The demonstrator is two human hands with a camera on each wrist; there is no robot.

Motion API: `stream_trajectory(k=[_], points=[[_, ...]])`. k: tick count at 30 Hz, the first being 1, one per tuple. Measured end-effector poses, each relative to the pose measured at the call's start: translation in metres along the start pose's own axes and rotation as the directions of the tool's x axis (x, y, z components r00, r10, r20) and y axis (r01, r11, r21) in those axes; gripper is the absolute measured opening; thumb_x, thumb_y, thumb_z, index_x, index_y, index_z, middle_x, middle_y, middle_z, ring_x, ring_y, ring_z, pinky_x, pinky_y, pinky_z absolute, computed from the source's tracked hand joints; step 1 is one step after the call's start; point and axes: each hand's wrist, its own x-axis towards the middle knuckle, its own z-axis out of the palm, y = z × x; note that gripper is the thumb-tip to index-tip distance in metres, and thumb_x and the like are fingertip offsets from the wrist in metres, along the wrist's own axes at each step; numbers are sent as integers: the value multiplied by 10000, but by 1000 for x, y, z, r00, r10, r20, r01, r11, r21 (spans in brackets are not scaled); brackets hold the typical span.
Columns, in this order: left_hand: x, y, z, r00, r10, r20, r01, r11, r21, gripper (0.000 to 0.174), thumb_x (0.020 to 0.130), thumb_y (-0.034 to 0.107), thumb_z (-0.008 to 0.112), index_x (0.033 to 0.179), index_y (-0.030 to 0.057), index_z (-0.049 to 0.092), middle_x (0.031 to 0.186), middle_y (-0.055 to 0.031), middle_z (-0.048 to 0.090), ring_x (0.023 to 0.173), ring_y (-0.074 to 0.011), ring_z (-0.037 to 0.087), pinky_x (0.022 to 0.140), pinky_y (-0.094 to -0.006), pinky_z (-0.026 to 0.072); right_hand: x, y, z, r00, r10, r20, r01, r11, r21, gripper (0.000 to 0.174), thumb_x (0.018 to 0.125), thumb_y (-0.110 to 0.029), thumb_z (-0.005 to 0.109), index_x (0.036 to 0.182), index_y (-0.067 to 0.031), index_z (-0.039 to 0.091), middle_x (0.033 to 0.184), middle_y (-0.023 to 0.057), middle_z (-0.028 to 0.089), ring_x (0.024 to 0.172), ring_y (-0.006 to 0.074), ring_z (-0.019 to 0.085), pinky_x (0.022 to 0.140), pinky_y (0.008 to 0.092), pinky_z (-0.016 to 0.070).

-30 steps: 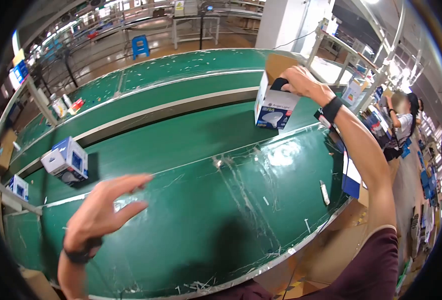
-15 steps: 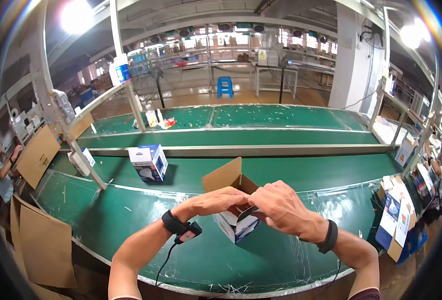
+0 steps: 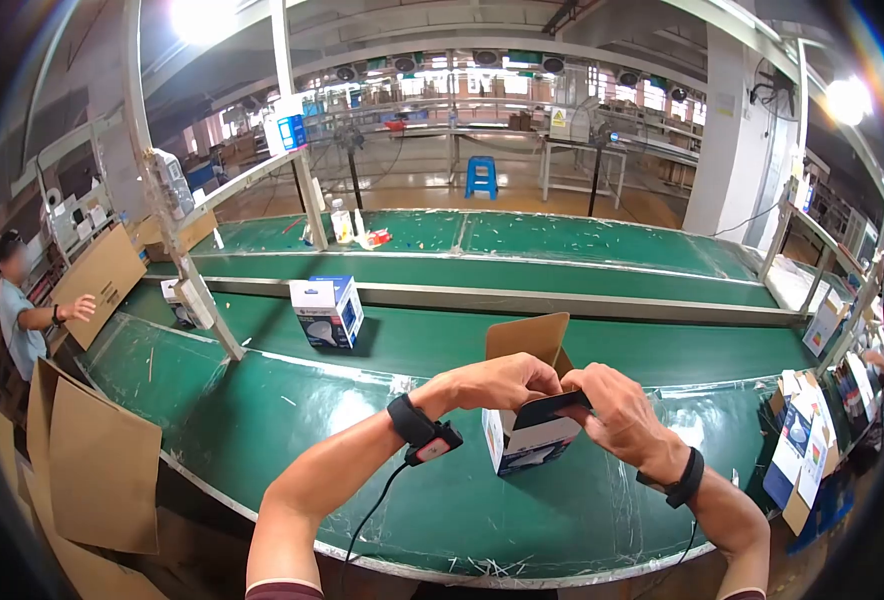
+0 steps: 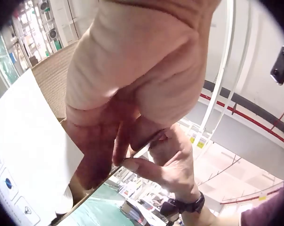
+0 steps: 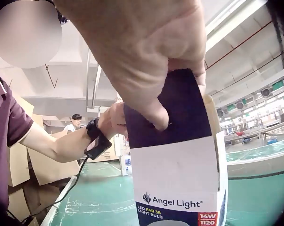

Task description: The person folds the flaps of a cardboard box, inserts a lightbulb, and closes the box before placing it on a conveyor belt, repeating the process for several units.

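Observation:
In the head view a light bulb box (image 3: 532, 447) stands upright on the green work surface, its top open. My right hand (image 3: 627, 420) pinches the box's dark front flap (image 5: 191, 110), thumb on the outer face and fingers behind. Over the opening, my left hand (image 3: 497, 384) grips the flap's left edge, with some fingers inside the box in the left wrist view. A brown flap (image 3: 527, 336) stands up at the back. "Angel Light LED PAR 38" is printed on the white and blue front (image 5: 172, 188). What lies inside is hidden.
Another light bulb box (image 3: 328, 315) stands farther back on the left, on the green belt (image 3: 422, 320). Metal posts (image 3: 207, 290) rise at the left. Flattened printed cartons (image 3: 800, 440) lean at the right edge, brown cardboard (image 3: 102, 460) at the left. A person (image 3: 22, 310) stands far left.
A second ago my right hand held the box alone at the far right, with my left hand apart and open. Now both hands are on its flap near me. The head view has turned.

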Motion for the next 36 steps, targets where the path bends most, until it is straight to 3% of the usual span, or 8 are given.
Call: stream_trajectory(k=[5, 8, 13, 23, 27, 30, 32, 36], points=[[-2, 13, 1, 961, -270, -61, 258, 953, -158, 273, 1038, 251, 613, 1079, -9, 684, 967, -39, 696, 921, -123, 604, 814, -311, 504, -21, -9, 8, 995, -16, -101, 1, 989, -145, 929, 717, -102, 892, 1514, -85, 414, 1490, 214, 438, 1269, 414, 524, 1038, 500, 457], [23, -10, -2, 991, -100, 87, 82, 978, 194, 254, 1005, 214, 633, 1075, -27, 669, 973, -83, 705, 897, -150, 616, 764, -339, 502, -36, 8, 27, 991, -62, -117, 24, 951, -308, 1093, 715, -120, 903, 1609, -99, 276, 1591, 252, 262, 1356, 462, 432, 1109, 537, 397], [26, 7, 8, 998, -59, 23, 50, 958, 283, 197, 949, 176, 683, 995, -12, 720, 866, -93, 729, 799, -191, 648, 730, -342, 503, -37, 6, 37, 965, -27, -260, -25, 981, -193, 914, 734, -69, 881, 1506, -82, 392, 1340, 212, 512, 1149, 392, 589, 878, 440, 554], [-10, 30, -11, 964, 25, -264, 30, 979, 202, 115, 897, 45, 726, 978, -35, 743, 870, -80, 759, 814, -138, 723, 765, -283, 575, -27, 8, 12, 970, 63, -234, -58, 998, 30, 312, 848, -100, 805, 1133, -96, 677, 937, 91, 637, 858, 309, 642, 741, 403, 530], [-45, 12, -73, 725, 196, -660, -194, 978, 77, 141, 910, -6, 704, 1047, -31, 726, 900, -78, 762, 824, -138, 726, 773, -289, 588, -15, 0, 12, 953, 156, -260, -99, 971, 219, 87, 897, -33, 737, 976, -62, 717, 865, 101, 654, 811, 282, 647, 713, 361, 521], [-47, -73, -133, 530, 130, -838, 190, 945, 266, 198, 940, 54, 683, 1115, -37, 702, 1018, -146, 763, 922, -247, 750, 854, -348, 593, 1, 4, 23, 961, 171, -217, -100, 947, 307, 59, 929, -39, 711, 988, -33, 712, 865, 110, 652, 801, 271, 647, 729, 343, 515], [-40, -176, -148, 418, 346, -840, 586, 604, 541, 242, 946, 67, 669, 1164, -35, 694, 1200, -254, 707, 1106, -381, 701, 942, -414, 567, 11, -1, 23, 953, 247, -174, -186, 934, 305, 67, 940, -51, 703, 1002, -26, 712, 874, 118, 647, 812, 278, 640, 743, 344, 507], [-61, -72, -69, 265, 534, -803, 143, 801, 581, 285, 966, 74, 640, 1235, -18, 663, 1300, -251, 659, 1239, -415, 621, 1028, -451, 512, 14, 0, 24, 952, 227, -205, -169, 949, 266, 124, 941, -58, 706, 1060, -24, 707, 879, 132, 630, 820, 292, 625, 767, 348, 501]])
